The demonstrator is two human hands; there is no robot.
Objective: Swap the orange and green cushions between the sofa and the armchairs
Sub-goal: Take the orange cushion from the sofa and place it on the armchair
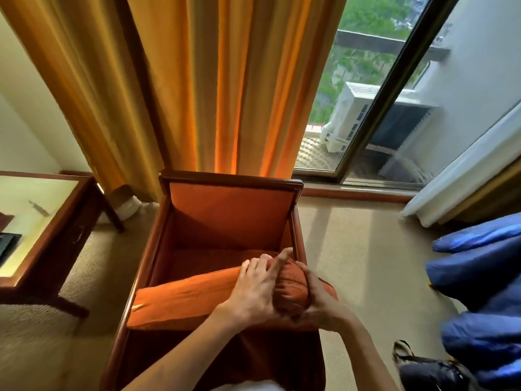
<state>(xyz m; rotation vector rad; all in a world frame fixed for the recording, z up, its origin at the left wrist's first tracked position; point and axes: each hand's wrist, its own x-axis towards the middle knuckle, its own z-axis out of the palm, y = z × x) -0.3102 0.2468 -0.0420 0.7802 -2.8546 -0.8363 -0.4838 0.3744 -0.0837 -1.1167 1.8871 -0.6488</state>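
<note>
An orange cushion (180, 301) lies tilted across the front of a wooden armchair (231, 179) with orange upholstery. Its right end is bunched into a rounded lump. My left hand (253, 289) presses on that end from the left and above, fingers curled over it. Cupping the lump from the right side and below is my right hand (321, 300). Both hands grip the same end of the cushion. No green cushion is in view.
A wooden side table (64, 218) with a glass top stands left of the armchair. Orange curtains (214, 80) hang behind it. A glass balcony door (380, 114) is at the right back. Blue bedding (479, 292) and a dark bag (431, 371) lie on the carpet at right.
</note>
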